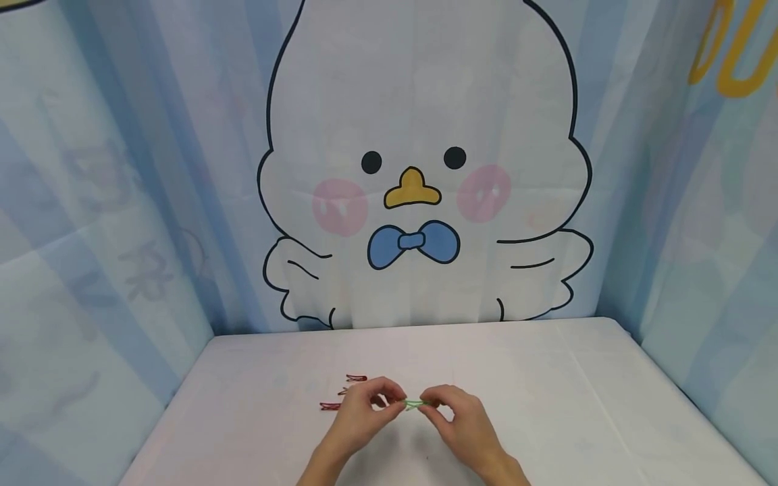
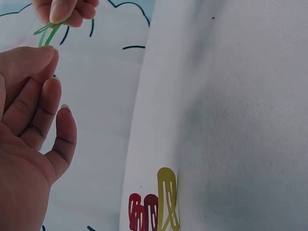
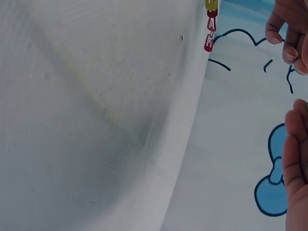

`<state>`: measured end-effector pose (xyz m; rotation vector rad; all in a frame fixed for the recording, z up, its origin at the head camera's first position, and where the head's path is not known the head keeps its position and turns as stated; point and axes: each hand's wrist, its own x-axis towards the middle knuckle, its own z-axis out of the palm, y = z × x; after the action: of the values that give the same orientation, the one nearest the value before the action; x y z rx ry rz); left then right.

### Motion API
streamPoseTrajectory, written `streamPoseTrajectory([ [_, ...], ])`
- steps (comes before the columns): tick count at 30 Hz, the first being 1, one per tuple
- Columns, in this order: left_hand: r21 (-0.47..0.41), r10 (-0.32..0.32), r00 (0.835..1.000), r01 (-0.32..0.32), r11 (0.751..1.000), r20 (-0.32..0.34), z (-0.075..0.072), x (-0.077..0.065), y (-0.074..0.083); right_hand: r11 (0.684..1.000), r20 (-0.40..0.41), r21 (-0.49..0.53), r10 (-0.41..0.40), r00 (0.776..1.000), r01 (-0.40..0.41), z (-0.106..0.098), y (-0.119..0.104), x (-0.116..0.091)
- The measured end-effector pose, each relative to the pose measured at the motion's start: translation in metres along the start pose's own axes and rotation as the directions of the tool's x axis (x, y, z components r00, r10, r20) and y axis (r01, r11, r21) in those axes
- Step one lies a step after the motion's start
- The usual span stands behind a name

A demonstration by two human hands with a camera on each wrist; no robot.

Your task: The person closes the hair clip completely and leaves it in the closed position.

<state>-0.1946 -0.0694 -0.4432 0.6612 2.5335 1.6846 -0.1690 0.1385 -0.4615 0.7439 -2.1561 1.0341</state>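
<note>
A light green snap hair clip is held up between both hands over the white table. My left hand pinches one end between thumb and index finger. The other end sits in the pinch of my right hand. In the left wrist view the green clip looks splayed apart, its arms spread. Beside my left hand lie red hair clips, partly covered by it in the head view. A larger yellow-green hair clip lies alongside them in the left wrist view.
The pale table ends at a curtain printed with a white cartoon bird. More blue-striped cloth hangs along the left and right sides. Tiny dark specks dot the tabletop.
</note>
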Motion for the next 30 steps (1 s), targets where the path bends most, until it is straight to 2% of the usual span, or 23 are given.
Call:
streamPoseTrajectory([
  [9,-0.057,-0.002,1.000,0.004,0.998,0.030,0.002,-0.002,0.000,0.999,-0.022,0.039,0.030,0.999,-0.029,0.000,0.002,0.001],
  [16,-0.018,0.019,0.999,-0.019,1.000,-0.027,0.008,0.000,0.000,0.999,-0.072,0.047,-0.005,0.997,0.009,0.003,0.001,0.000],
  [25,0.049,0.059,0.991,-0.054,0.997,-0.119,0.018,0.004,0.002,0.999,-0.087,0.019,0.047,0.995,-0.046,0.004,-0.002,0.001],
  [30,0.040,0.054,0.990,-0.050,0.998,-0.128,0.019,0.005,0.001,0.999,-0.075,-0.014,0.040,0.996,-0.042,0.003,0.000,0.001],
])
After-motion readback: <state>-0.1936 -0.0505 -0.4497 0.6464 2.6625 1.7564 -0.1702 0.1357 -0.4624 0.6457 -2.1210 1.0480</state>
